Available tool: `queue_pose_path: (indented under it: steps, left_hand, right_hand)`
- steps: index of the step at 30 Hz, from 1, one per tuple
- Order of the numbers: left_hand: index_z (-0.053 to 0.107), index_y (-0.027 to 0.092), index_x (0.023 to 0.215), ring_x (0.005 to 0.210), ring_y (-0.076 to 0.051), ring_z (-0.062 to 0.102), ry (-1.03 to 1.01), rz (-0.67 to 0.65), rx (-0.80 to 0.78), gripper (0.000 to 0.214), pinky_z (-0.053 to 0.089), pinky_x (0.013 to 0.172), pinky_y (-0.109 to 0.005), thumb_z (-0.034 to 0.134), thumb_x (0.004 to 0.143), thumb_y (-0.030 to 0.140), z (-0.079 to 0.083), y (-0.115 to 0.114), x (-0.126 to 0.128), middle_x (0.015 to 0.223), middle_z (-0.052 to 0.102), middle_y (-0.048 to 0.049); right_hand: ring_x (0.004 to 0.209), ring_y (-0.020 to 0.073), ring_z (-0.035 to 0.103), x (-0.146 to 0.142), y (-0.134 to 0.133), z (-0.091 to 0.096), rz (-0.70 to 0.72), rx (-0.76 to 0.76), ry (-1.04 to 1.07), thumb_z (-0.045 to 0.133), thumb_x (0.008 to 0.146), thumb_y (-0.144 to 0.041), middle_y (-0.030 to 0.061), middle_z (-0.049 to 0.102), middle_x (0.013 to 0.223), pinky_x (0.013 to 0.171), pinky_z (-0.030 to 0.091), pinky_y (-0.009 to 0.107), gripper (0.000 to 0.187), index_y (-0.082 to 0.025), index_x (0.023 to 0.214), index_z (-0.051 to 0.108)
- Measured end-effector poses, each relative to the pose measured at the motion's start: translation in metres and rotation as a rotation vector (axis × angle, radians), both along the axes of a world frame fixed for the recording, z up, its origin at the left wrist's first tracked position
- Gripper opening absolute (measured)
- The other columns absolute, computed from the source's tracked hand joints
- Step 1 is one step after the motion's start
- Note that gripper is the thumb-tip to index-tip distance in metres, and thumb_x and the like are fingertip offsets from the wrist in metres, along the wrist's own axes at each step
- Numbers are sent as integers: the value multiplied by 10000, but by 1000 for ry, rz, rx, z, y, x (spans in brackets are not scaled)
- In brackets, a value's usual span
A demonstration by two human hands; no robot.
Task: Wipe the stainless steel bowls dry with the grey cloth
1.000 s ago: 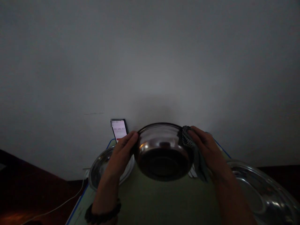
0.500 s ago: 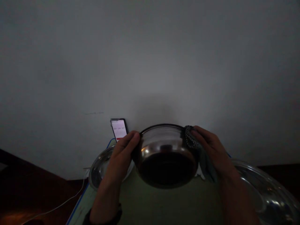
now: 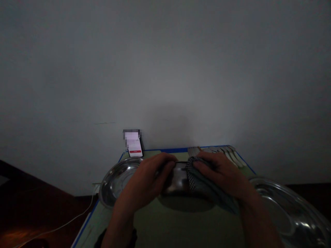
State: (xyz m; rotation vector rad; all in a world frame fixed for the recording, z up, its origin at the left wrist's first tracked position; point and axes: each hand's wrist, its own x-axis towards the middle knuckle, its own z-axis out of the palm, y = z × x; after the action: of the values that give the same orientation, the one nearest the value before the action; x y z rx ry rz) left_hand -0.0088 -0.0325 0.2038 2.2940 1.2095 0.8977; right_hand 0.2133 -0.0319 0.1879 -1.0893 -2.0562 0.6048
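A steel bowl point(image 3: 178, 179) is held low over the green table point(image 3: 160, 220), mostly covered by both hands. My left hand point(image 3: 150, 181) is curled over its left rim. Pressed against the bowl's right side by my right hand point(image 3: 222, 174) is a checkered grey cloth point(image 3: 200, 182), which hangs down to the right. Only a narrow strip of the bowl's metal shows between the hands.
A steel plate point(image 3: 113, 181) lies at the table's left, and a larger steel tray point(image 3: 289, 210) at the right. A lit phone point(image 3: 134, 146) leans on the wall behind. Several spoons point(image 3: 219, 150) lie at the back edge. A white cable point(image 3: 64, 225) trails off left.
The bowl has come down from an upright, tilted-up hold to a low position near the table, turned over under both hands. The cloth now lies across its side. The spoons behind have come into sight.
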Motion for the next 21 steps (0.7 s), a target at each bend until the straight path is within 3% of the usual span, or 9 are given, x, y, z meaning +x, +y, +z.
queue_pose_path:
  steps: [7,12,15,21]
  left_hand:
    - [615,213,935,760,-110,570,-372,139,-90,166,437,658,-216,498,915,329,-9,13,-23,797,623,26]
    - [606,202,836,649,-107,552,-95,-62,-170,248,414,590,-229,457,937,373,-2,3,-12,710,612,32]
    - [576,192,766,599,-104,542,31,-35,-139,300,379,565,-244,417,956,361,-1,1,-2,656,606,34]
    - [585,182,772,638,-112,570,90,-51,-108,287,383,593,-247,415,953,326,-3,2,3,692,640,15]
  right_hand:
    - [627,128,555,12,1,0,-130,40,131,430,947,-423,-24,602,670,580,419,245,321,-220,738,564]
    - [602,130,560,2,-4,2,-16,36,-11,444,937,-389,-24,610,646,567,388,255,293,-220,727,559]
    - [617,136,578,-9,-7,2,0,59,-43,408,949,-358,-20,624,653,584,375,268,284,-223,752,562]
    - [673,142,586,-28,-9,1,11,4,-122,375,971,-426,-2,639,710,615,372,269,342,-213,781,563]
